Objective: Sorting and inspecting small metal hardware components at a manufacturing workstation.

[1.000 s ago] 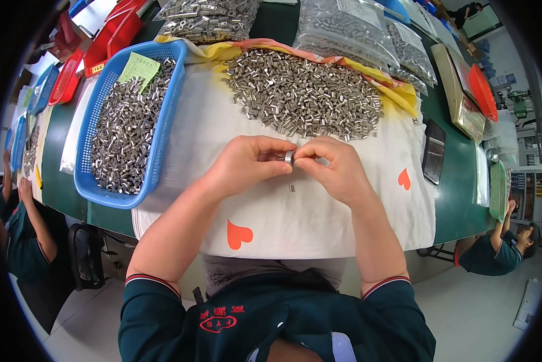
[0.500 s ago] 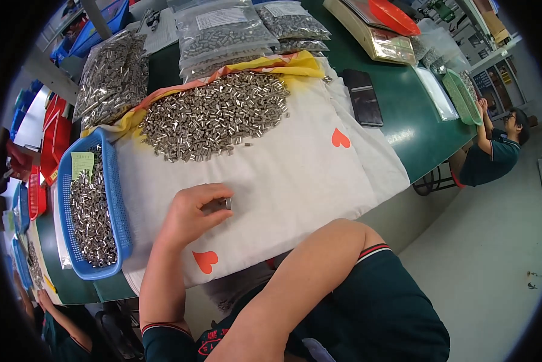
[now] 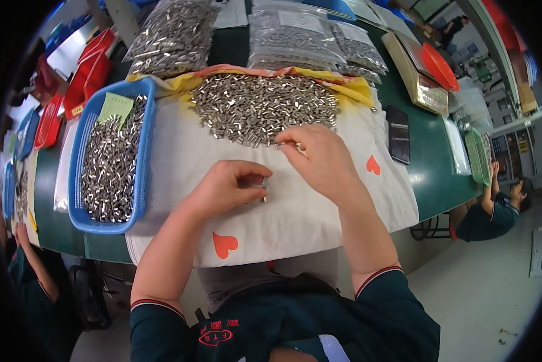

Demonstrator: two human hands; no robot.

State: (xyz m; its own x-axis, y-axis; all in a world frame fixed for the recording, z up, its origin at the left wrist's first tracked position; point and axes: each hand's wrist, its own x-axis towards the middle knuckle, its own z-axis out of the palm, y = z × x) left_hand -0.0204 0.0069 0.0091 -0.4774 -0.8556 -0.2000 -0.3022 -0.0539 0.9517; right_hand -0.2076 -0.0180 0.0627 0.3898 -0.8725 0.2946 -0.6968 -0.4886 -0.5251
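Observation:
My left hand (image 3: 226, 188) is over the white cloth (image 3: 180, 151). Its thumb and fingertips pinch small shiny metal cylinders (image 3: 265, 181), held on end; how many I cannot tell. To its right, my right hand (image 3: 322, 158) reaches in to the near edge of a wide pile of the same short metal cylinders (image 3: 265, 105). The fingertips of that hand are closed together at the pile's edge, and what they grip is mostly hidden. The pile lies at the back of the cloth, against a rolled yellow and orange edge (image 3: 355, 90).
A blue basket (image 3: 75, 175) full of metal cylinders stands on the left, with a pale green slip (image 3: 115, 108) in it. Bags of metal parts (image 3: 295, 39) line the back. A black wallet-like case (image 3: 398, 134) and a scale (image 3: 412, 75) are right. A co-worker (image 3: 494, 211) sits far right.
My right hand has swung from low across my body, its hand out of sight, up to the pile's near edge. My left hand still pinches metal cylinders. The whole view has shifted and turned.

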